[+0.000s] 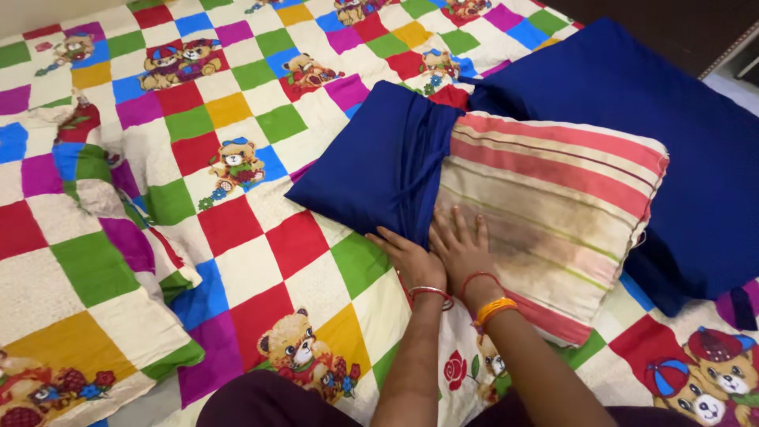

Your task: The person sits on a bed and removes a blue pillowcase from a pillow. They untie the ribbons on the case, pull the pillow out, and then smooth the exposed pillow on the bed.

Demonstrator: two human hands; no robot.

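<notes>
Striped pillow (553,205), stained, sits half inside a blue cover (379,166).

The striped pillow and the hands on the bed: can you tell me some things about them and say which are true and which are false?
1. The blue pillowcase covers the whole striped pillow. False: only one end.
2. The right hand lies flat on the striped pillow. True.
3. The left hand holds a teddy bear toy. False: it touches the pillowcase edge.
4. The bedsheet has coloured squares and bears. True.
</notes>
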